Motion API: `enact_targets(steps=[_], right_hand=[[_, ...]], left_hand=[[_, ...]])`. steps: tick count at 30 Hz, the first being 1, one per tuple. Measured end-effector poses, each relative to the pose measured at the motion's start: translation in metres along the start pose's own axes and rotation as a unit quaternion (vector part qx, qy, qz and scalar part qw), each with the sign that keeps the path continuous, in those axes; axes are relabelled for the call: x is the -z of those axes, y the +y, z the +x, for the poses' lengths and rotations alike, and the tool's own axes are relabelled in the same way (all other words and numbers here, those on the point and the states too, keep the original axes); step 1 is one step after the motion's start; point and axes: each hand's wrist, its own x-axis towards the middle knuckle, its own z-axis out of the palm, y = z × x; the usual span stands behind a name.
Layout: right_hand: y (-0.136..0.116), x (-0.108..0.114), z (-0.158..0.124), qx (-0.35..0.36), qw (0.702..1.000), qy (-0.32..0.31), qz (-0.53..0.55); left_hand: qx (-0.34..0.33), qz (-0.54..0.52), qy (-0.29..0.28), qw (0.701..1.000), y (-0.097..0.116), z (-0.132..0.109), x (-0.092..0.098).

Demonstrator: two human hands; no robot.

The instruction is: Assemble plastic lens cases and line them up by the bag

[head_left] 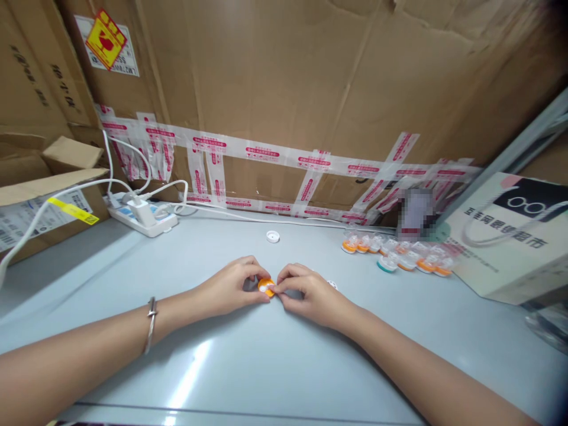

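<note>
At the middle of the table, my left hand (237, 285) grips a small round orange cap (267, 287) between thumb and fingers. White shows inside the cap. From the other side, the fingertips of my right hand (309, 294) are pinched together at the cap's right edge; whether they hold the cap or a small piece in it cannot be made out. Just behind my right hand lies a white perforated disc (332, 285), partly hidden. A round white cap (273, 236) sits farther back on the table, apart from both hands.
Several clear pieces with orange or teal bases (387, 264) stand in rows at the back right, beside a white paper bag (515, 236). At the left are a power strip (144, 218) with cables and an open carton (53, 207). A large taped cardboard box (275, 77) closes off the back.
</note>
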Motion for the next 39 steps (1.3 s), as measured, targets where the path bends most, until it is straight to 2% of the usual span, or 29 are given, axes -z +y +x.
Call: enact_targets(steps=[4, 7, 12, 16, 23, 30, 34, 39], right_hand=[[0.001, 0.0, 0.001, -0.001, 1.0, 0.018, 0.02], [0.003, 0.003, 0.003, -0.014, 0.997, 0.062, 0.043], [0.015, 0.018, 0.004, -0.089, 0.982, 0.165, 0.035], [0.029, 0.031, 0.004, -0.139, 0.969, 0.206, -0.013], [0.044, 0.038, 0.003, -0.176, 0.965, 0.189, -0.043], [0.049, 0.024, 0.007, -0.207, 0.966, 0.157, -0.001], [0.058, 0.017, 0.025, -0.202, 0.97, 0.136, 0.016], [0.072, 0.011, 0.065, -0.179, 0.974, 0.121, 0.068]], left_hand=[[-0.005, 0.002, 0.004, 1.0, -0.001, 0.0, -0.001], [-0.007, 0.005, 0.008, 1.0, 0.0, 0.0, -0.001], [-0.015, 0.006, 0.015, 1.0, 0.0, -0.001, -0.002], [-0.02, 0.004, 0.021, 1.0, 0.0, -0.001, -0.002], [-0.027, -0.001, 0.022, 0.999, 0.0, -0.001, -0.002], [-0.028, 0.0, 0.022, 0.999, -0.001, -0.003, -0.001], [-0.025, -0.005, 0.022, 0.999, -0.003, -0.005, 0.0], [-0.033, -0.004, 0.025, 0.999, -0.008, -0.006, -0.002]])
